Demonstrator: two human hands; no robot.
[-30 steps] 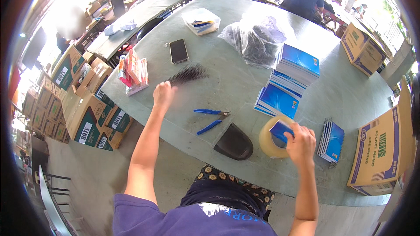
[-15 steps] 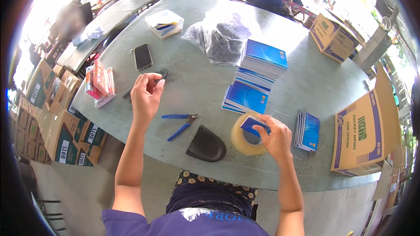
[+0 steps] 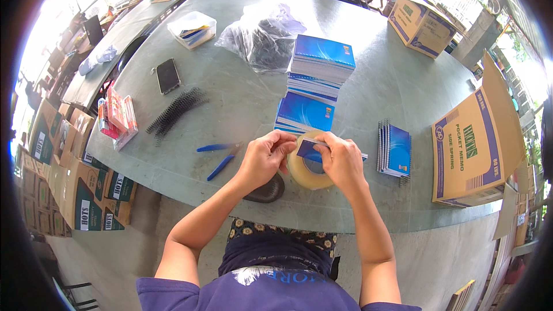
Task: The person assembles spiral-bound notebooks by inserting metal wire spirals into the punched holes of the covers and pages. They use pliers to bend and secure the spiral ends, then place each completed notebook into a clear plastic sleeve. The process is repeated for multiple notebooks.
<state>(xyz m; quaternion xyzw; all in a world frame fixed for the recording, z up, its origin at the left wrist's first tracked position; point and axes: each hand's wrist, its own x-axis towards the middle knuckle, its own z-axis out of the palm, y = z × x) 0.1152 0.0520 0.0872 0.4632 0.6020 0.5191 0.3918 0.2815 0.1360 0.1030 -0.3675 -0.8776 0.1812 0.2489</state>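
My right hand (image 3: 344, 164) grips a small blue notebook (image 3: 309, 150), tilted above a wide roll of clear tape (image 3: 300, 175). My left hand (image 3: 265, 160) is beside the notebook's left edge, thumb and fingers pinched together; whatever is between them is hidden. Left of that hand, blue-handled cutting pliers (image 3: 219, 167) lie on the table, their head blurred. A dark rounded pad (image 3: 268, 190) is partly covered by my left forearm and hand. Beyond my hands rises a stack of blue notebooks (image 3: 322, 55). Black spiral coils (image 3: 175, 109) lie in a bundle farther left.
Coil-bound notebooks (image 3: 396, 150) stand to the right, beside an open carton (image 3: 466, 144). Another carton (image 3: 423, 26) sits far right. A plastic bag (image 3: 262, 37), a clear tub (image 3: 193, 29), a phone (image 3: 168, 76) and red packets (image 3: 118, 115) occupy the far and left table.
My left hand has moved from the black coils rightward and nearer, to the notebook in my right hand. The coil bundle now shows fully. The whole view has shifted slightly.
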